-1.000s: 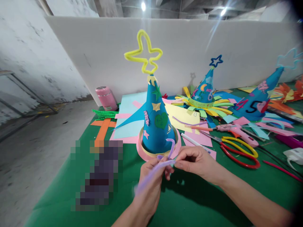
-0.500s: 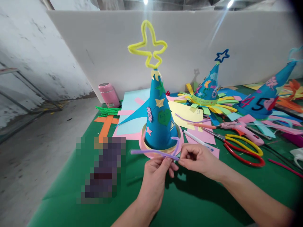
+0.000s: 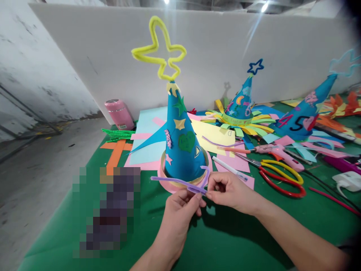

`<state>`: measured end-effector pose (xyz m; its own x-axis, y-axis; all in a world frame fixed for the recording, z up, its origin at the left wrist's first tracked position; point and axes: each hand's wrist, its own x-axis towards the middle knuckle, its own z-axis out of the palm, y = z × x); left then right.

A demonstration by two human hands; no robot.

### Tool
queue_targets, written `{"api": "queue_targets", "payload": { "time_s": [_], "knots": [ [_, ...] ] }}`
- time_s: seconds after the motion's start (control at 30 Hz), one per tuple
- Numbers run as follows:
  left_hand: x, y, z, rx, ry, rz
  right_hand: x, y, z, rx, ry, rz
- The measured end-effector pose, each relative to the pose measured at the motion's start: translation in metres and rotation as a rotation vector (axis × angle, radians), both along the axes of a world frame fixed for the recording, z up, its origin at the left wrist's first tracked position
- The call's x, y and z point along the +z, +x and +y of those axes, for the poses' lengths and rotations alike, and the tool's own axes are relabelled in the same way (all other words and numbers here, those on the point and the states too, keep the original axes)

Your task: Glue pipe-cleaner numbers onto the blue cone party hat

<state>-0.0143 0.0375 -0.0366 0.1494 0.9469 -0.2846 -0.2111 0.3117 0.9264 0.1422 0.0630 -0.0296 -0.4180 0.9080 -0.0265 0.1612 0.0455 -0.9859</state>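
Note:
Between my two hands is a purple pipe cleaner [image 3: 169,179], bent back on itself, with one end sticking out to the left and a curled part rising near my right fingers. My left hand [image 3: 182,210] pinches it from below between thumb and fingers. My right hand [image 3: 227,190] is closed on its right-hand bend. Just behind them stands a blue paper cone hat [image 3: 180,162] on a pink brim, with stuck-on stars and a green heart. A yellow pipe-cleaner shape [image 3: 155,52] tops the hat.
Scissors [image 3: 282,180], a pink glue gun [image 3: 282,152] and a white pen [image 3: 228,168] lie to the right. Two more blue cone hats [image 3: 239,101] stand behind. At left are a pink bottle [image 3: 120,114], green pipe cleaners [image 3: 118,134] and orange strips [image 3: 115,152]. A pixelated patch covers the left front.
The camera view has shifted, so the hats and table things sit further left. Both hands still hold the purple pipe cleaner, with nearly the same bend.

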Motion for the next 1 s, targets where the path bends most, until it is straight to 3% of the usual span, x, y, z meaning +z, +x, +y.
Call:
{"api": "queue_targets", "payload": {
  "time_s": [0.43, 0.83, 1.0],
  "knots": [
    [-0.0032, 0.0004, 0.003, -0.008, -0.028, -0.064, 0.0048, -0.0016, -0.0028, 0.026, 0.075, -0.103],
    [-0.0026, -0.0019, 0.0042, -0.003, -0.036, -0.14, 0.0071, 0.0005, -0.0024, 0.062, 0.012, -0.094],
    [0.0005, -0.0043, 0.0071, 0.079, -0.055, -0.238, 0.0055, -0.0003, -0.0021, -0.07, 0.043, 0.054]
  ]
}}
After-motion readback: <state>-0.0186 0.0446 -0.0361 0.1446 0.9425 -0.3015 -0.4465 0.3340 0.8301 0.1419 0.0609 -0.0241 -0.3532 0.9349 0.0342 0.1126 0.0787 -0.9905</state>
